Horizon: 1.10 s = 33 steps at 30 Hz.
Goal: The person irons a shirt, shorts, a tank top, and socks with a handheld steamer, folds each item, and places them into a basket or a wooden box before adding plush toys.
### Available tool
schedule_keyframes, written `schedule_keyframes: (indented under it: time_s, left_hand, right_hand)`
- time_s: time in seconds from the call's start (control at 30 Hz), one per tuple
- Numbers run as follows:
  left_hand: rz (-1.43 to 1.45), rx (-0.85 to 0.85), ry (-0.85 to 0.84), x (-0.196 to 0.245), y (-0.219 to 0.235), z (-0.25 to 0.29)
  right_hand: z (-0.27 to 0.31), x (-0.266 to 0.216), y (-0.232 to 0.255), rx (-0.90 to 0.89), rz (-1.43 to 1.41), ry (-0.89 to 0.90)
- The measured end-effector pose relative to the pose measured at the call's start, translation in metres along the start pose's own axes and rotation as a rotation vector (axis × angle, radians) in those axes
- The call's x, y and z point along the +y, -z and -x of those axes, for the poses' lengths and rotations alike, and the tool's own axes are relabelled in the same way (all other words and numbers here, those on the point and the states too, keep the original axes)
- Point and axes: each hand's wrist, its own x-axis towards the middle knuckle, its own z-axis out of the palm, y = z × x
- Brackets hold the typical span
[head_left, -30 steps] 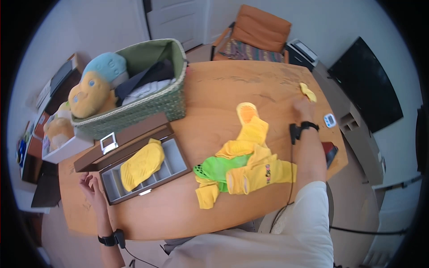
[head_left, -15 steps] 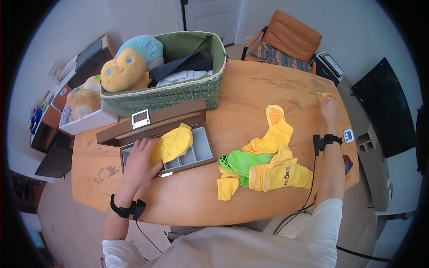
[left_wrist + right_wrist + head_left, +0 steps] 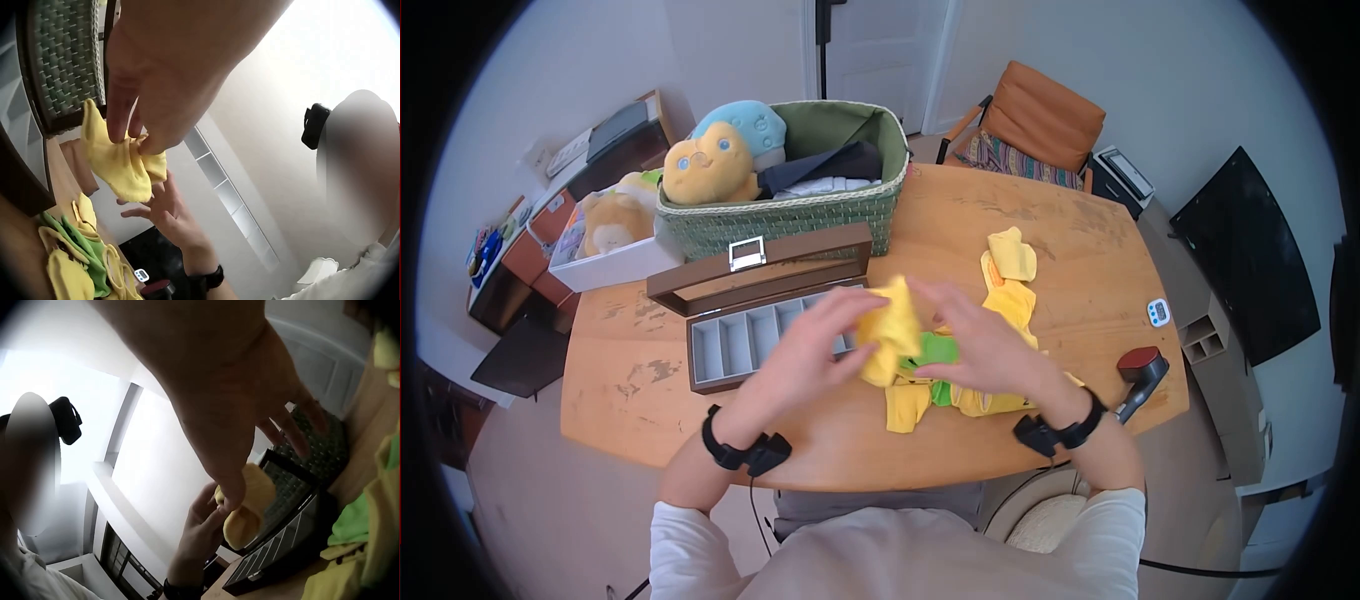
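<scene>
In the head view my left hand (image 3: 825, 335) pinches a crumpled yellow sock (image 3: 892, 330) above the table, between thumb and fingers. My right hand (image 3: 975, 345) is held just to the right of it, thumb and fingers spread apart. The left wrist view also has the sock (image 3: 122, 156) hanging from the left fingertips, with the right hand (image 3: 172, 212) below. Behind the hands lies a pile of yellow socks (image 3: 1012, 303) with a green sock (image 3: 940, 348), partly hidden by the right hand. A folded yellow sock (image 3: 1012, 257) lies at the pile's far end.
A brown compartment box (image 3: 740, 345) stands at the left with its windowed lid raised. Behind it are a green woven basket (image 3: 790, 225) with plush toys and cloth, and a white box (image 3: 615, 268). A small timer (image 3: 1159, 313) and a dark red-topped device (image 3: 1141, 365) sit at the right edge.
My left hand has lifted the yellow sock out of the compartment box. The right hand has come back from the far right edge, and the sock it held there now lies by the pile.
</scene>
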Motion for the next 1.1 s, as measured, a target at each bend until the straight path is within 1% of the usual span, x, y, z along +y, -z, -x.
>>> schedule_keyframes:
  time_s: [0.03,0.07,0.1,0.13,0.17,0.2,0.23,0.27,0.3,0.33,0.37,0.4,0.43,0.47,0.5,0.53,0.57,0.6,0.63,0.67,0.7,0.73,0.8,0.87,0.9,0.93,1.0,1.03,1.1]
  left_hand:
    - [-0.102,0.003,-0.059,0.003,-0.002,0.000]
    - [-0.202,0.001,-0.115,0.005,-0.003,0.002]
    - [-0.205,0.002,-0.119,0.004,0.002,0.008]
    - [-0.326,0.117,-0.160,-0.001,0.015,0.018]
    - [-0.445,0.231,-0.199,-0.008,0.030,0.027]
    - [-0.639,0.360,-0.241,-0.017,0.046,0.031]
    - [-0.832,0.489,-0.280,-0.025,0.061,0.033]
    - [-0.965,0.493,-0.232,-0.028,0.075,0.032]
    - [-1.098,0.498,-0.180,-0.031,0.088,0.030]
    - [-1.101,0.497,-0.170,-0.038,0.098,0.029]
    - [-1.128,0.346,-0.090,-0.047,0.107,0.027]
    - [-1.149,0.194,-0.012,-0.057,0.114,0.023]
    - [-1.134,0.091,0.044,-0.068,0.119,0.019]
    - [-1.129,0.081,0.053,-0.076,0.125,0.019]
    - [-1.107,0.062,0.033,-0.083,0.132,0.017]
    - [-1.084,0.044,0.008,-0.088,0.138,0.015]
    - [-1.063,0.069,-0.032,-0.089,0.141,0.018]
    - [-1.061,0.064,-0.035,-0.091,0.147,0.023]
    - [-1.097,0.096,-0.024,-0.093,0.153,0.031]
    - [-1.131,0.125,-0.013,-0.096,0.161,0.038]
    - [-1.121,0.116,0.062,-0.096,0.171,0.042]
    - [-1.048,0.127,0.107,-0.105,0.183,0.048]
    - [-1.077,0.147,0.134,-0.105,0.198,0.055]
    - [-1.055,0.203,0.100,-0.115,0.210,0.063]
    - [-1.033,0.197,0.151,-0.121,0.215,0.068]
    - [-1.027,0.190,0.149,-0.126,0.216,0.071]
    - [-1.049,0.222,0.118,-0.129,0.216,0.074]
    - [-1.053,0.219,0.122,-0.127,0.213,0.073]
    - [-1.067,0.210,0.112,-0.121,0.208,0.071]
  right_hand:
    - [-0.005,-0.003,-0.005,0.044,0.211,0.112]
    - [-0.006,0.007,-0.006,0.050,0.216,0.118]
    - [-0.003,0.026,-0.008,-0.030,0.270,0.031]
    - [0.000,0.044,-0.007,-0.110,0.323,-0.058]
    - [0.006,0.061,-0.001,0.006,0.285,-0.097]
    - [0.010,0.071,0.012,0.008,0.283,-0.100]
    - [0.012,0.078,0.027,0.113,0.261,-0.140]
    - [0.014,0.079,0.034,0.213,0.240,-0.180]
    - [0.017,0.070,0.039,0.204,0.236,-0.180]
    - [0.020,0.058,0.046,-0.028,0.385,-0.293]
    - [0.023,0.051,0.047,-0.261,0.532,-0.402]
    - [0.026,0.048,0.040,-0.265,0.528,-0.400]
    - [0.029,0.043,0.029,-0.273,0.482,-0.312]
    - [0.031,0.038,0.018,-0.284,0.430,-0.227]
    - [0.030,0.026,0.020,-0.324,0.357,-0.234]
    - [0.034,0.026,0.019,-0.322,0.353,-0.239]
    - [0.042,0.027,0.017,-0.295,0.377,-0.251]
    - [0.050,0.029,0.017,-0.268,0.402,-0.265]
    - [0.060,0.034,0.018,-0.265,0.399,-0.274]
    - [0.073,0.042,0.019,-0.203,0.435,-0.335]
    - [0.084,0.048,0.020,-0.144,0.471,-0.395]
    - [0.091,0.050,0.024,-0.150,0.468,-0.404]
    - [0.104,0.050,0.034,-0.355,0.522,-0.609]
    - [0.116,0.061,0.029,-0.362,0.518,-0.607]
    - [0.121,0.069,0.025,-0.358,0.513,-0.596]
    - [0.124,0.075,0.018,-0.362,0.510,-0.604]
    - [0.123,0.082,-0.001,-0.178,0.293,-0.437]
    - [0.121,0.083,-0.010,-0.176,0.287,-0.445]
    - [0.109,0.083,-0.023,-0.093,0.301,-0.431]
